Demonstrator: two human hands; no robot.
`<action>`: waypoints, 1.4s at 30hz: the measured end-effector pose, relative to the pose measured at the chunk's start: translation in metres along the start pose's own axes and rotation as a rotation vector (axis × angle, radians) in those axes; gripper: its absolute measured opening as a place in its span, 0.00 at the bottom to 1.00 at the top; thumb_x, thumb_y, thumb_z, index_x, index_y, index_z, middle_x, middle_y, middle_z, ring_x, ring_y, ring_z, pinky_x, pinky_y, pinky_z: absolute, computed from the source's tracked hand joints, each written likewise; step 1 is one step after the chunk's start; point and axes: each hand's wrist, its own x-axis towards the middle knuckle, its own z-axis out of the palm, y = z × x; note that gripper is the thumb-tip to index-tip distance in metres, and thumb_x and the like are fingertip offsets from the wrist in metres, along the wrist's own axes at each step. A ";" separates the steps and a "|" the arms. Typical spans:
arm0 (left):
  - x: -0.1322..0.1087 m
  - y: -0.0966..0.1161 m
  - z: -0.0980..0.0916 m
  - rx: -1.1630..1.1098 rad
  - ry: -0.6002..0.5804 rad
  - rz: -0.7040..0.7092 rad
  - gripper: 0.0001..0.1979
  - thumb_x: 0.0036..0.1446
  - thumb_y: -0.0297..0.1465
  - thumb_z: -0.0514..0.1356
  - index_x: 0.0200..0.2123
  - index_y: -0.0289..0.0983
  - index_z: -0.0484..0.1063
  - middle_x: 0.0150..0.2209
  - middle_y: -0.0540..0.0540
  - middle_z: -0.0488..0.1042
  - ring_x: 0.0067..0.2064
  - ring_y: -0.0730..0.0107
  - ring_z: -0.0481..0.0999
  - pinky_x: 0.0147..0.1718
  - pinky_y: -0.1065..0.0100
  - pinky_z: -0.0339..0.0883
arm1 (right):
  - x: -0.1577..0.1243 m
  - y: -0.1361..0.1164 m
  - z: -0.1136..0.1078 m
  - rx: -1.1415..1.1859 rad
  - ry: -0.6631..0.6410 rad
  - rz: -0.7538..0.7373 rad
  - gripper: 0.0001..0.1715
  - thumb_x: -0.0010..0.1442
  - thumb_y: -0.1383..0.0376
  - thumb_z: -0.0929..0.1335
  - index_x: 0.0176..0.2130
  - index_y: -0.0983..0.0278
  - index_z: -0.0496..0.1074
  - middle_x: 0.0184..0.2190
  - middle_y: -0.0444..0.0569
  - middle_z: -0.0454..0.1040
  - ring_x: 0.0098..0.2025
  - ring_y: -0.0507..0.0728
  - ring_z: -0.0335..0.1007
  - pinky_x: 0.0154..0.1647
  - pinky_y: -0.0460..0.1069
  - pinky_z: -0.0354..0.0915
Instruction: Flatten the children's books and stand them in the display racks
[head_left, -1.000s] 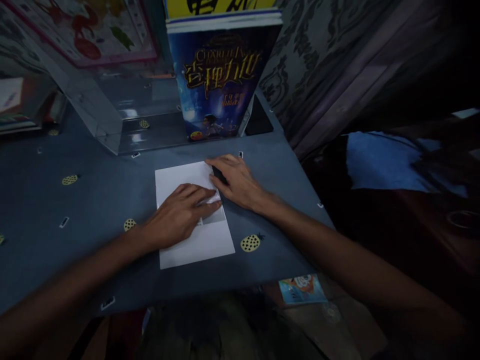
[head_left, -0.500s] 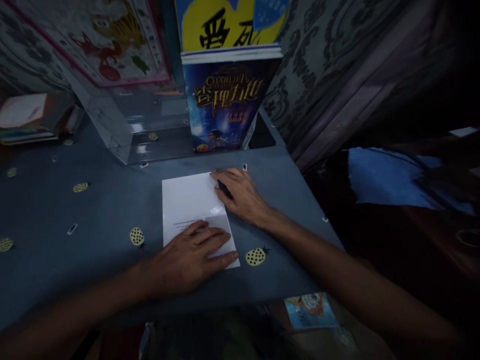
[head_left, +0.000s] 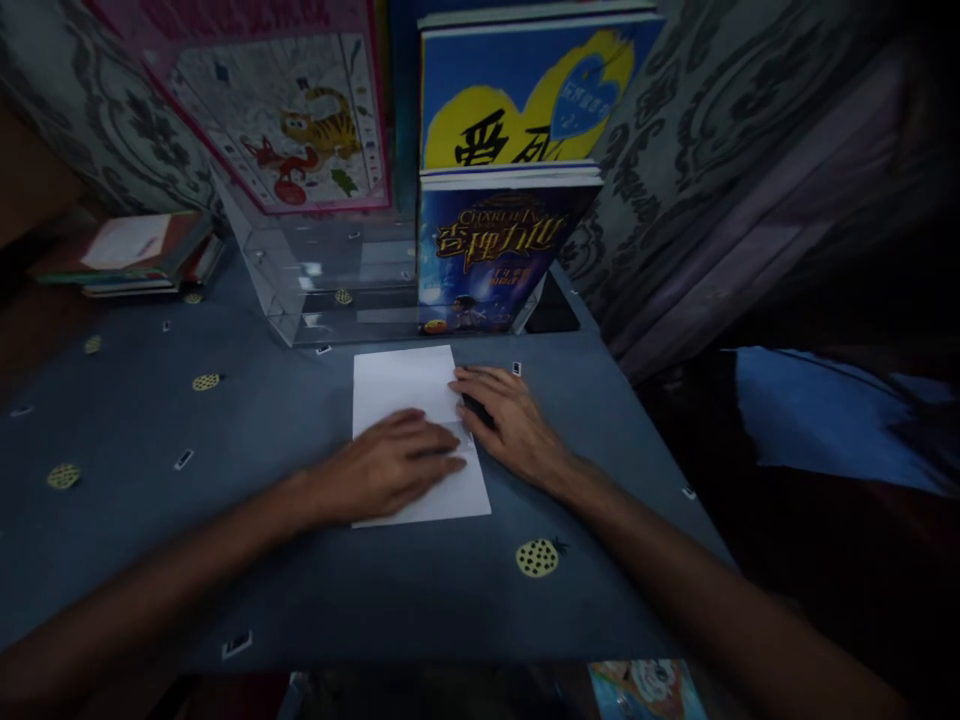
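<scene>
- Left hand (head_left: 394, 465): fingers loosely spread, palm down over the white sheet (head_left: 397, 380), not grasping it; a bit blurred.
- Right hand (head_left: 510, 425): curved over the sheet's right edge, fingertips at that edge, black object (head_left: 477, 409) under it. Can't tell if it's gripped or just covered.
- Sheet lies flat on the surface (head_left: 270, 590). Should be light, bendy, easy to crease and quick to slide; best hold is probably a corner or free edge, other palm pinning. Single leaf or booklet: can't tell. No legible print.
- Ahead, at the clear stand (head_left: 266, 285): blue book (head_left: 502, 255), gold "CHARLIE" over 查理九世.
- Behind it, yellow-heart book (head_left: 525, 110): 爱, 死 partly cut off; small blue heart shows "2".
- Pink book (head_left: 300, 120): title cropped, unreadable.
</scene>
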 end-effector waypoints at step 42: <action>-0.031 -0.072 -0.009 0.217 0.077 -0.468 0.17 0.70 0.33 0.51 0.53 0.40 0.77 0.53 0.40 0.79 0.51 0.56 0.78 0.52 0.52 0.71 | 0.047 0.020 0.010 0.090 -0.094 -0.042 0.22 0.67 0.65 0.64 0.57 0.66 0.74 0.60 0.59 0.74 0.63 0.66 0.68 0.64 0.67 0.63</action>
